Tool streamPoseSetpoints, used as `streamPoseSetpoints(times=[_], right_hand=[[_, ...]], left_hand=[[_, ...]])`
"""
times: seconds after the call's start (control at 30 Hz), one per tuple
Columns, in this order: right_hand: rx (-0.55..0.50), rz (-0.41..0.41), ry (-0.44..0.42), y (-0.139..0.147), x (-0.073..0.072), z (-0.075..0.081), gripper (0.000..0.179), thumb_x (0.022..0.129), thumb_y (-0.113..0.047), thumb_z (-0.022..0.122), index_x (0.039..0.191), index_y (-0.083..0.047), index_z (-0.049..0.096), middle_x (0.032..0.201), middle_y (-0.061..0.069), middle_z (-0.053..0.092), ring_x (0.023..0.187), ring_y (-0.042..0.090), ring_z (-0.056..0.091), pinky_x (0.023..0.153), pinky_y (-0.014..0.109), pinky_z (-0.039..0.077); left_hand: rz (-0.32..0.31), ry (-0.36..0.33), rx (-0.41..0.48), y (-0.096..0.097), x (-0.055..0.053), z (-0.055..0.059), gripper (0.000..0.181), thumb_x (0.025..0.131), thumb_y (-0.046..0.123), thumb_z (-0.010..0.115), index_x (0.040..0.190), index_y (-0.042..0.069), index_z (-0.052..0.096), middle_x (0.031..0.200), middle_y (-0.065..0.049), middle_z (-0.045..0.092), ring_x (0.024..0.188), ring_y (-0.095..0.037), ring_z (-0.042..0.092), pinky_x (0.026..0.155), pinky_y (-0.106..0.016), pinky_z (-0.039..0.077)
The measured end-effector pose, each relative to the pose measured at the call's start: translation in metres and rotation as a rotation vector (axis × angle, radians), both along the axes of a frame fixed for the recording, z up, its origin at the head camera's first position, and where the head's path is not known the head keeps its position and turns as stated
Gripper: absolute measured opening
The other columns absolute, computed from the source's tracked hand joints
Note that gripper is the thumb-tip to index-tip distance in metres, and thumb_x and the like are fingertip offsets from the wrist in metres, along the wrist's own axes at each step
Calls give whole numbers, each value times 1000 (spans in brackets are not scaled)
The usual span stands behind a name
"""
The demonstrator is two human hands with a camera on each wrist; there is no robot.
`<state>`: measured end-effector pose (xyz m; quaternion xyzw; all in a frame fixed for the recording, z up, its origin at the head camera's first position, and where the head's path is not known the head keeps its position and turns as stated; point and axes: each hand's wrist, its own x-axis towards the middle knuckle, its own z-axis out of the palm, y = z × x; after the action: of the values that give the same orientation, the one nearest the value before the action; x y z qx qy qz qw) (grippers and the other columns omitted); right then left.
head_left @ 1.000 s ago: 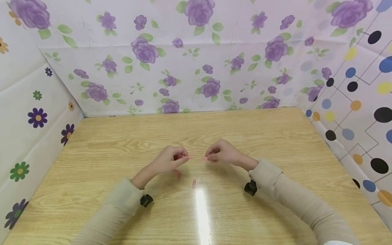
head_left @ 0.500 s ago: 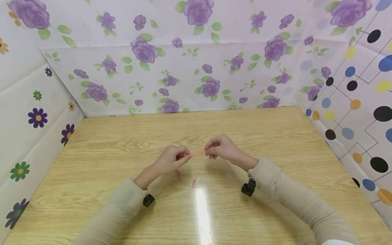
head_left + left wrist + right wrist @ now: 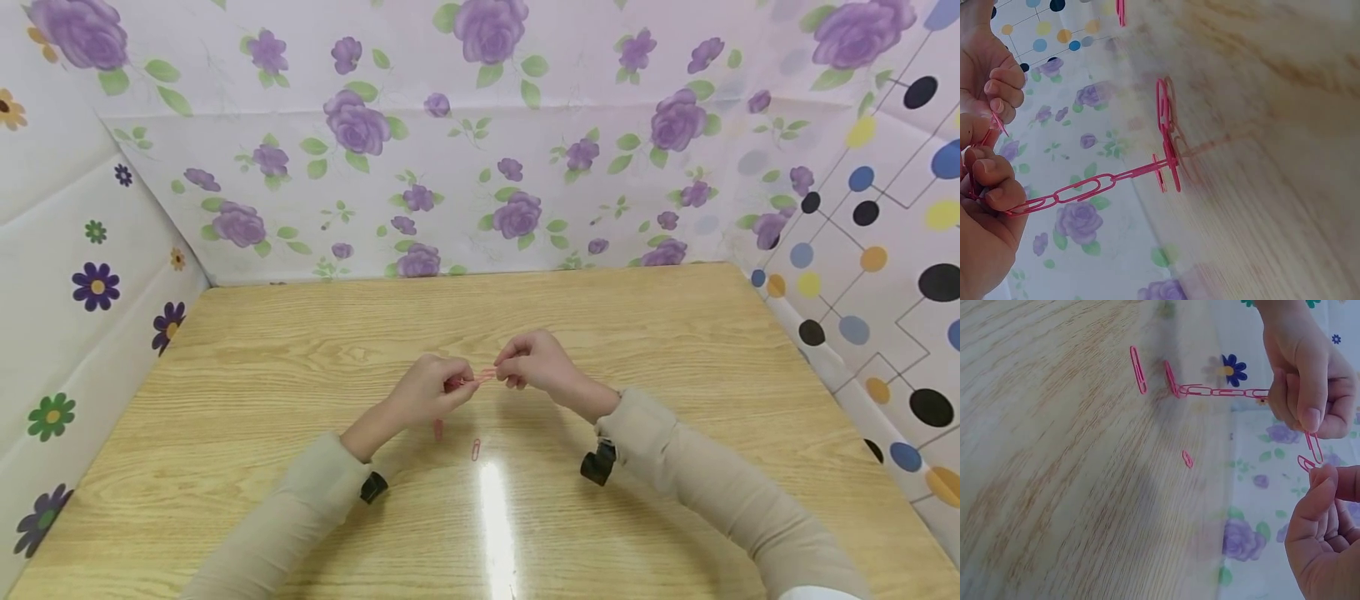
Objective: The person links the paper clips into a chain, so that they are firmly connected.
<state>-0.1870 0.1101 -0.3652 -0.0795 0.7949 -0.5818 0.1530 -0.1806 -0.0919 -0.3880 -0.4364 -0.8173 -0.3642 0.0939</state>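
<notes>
My left hand [image 3: 435, 387] holds a chain of pink paper clips [image 3: 1079, 189], part of it hidden in the fingers. The chain hangs from that hand, and its lower links rest on the wooden table. One end clip [image 3: 1314, 448] sticks out past the left thumb. Facing it, my right hand [image 3: 542, 367] pinches another pink paper clip [image 3: 1304, 464] between thumb and fingertip. These two clips meet or overlap in the gap between the hands; whether they are hooked together I cannot tell.
A loose pink paper clip [image 3: 476, 450] lies on the wooden table [image 3: 637, 317] nearer the body. A smaller-looking pink clip [image 3: 1187, 459] shows in the right wrist view. Flower-printed sheeting [image 3: 450, 192] walls the back, with patterned sheets at both sides.
The hands have come closer together, closing the gap between their clips. My left hand has moved a little right; my right hand has risen slightly away from the body. The loose clip has stayed put.
</notes>
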Motion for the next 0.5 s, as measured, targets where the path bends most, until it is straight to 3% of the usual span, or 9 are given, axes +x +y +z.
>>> streamPoseSetpoints(times=[0.5], right_hand=[[1, -6, -19, -3, 1, 0, 5, 81, 2, 59, 81, 4, 63, 66, 7, 61, 54, 15, 55, 52, 27, 47]], left_hand=[[7, 17, -17, 2, 0, 1, 14, 80, 1, 61, 68, 6, 56, 52, 10, 39, 45, 3, 29, 42, -15, 24]])
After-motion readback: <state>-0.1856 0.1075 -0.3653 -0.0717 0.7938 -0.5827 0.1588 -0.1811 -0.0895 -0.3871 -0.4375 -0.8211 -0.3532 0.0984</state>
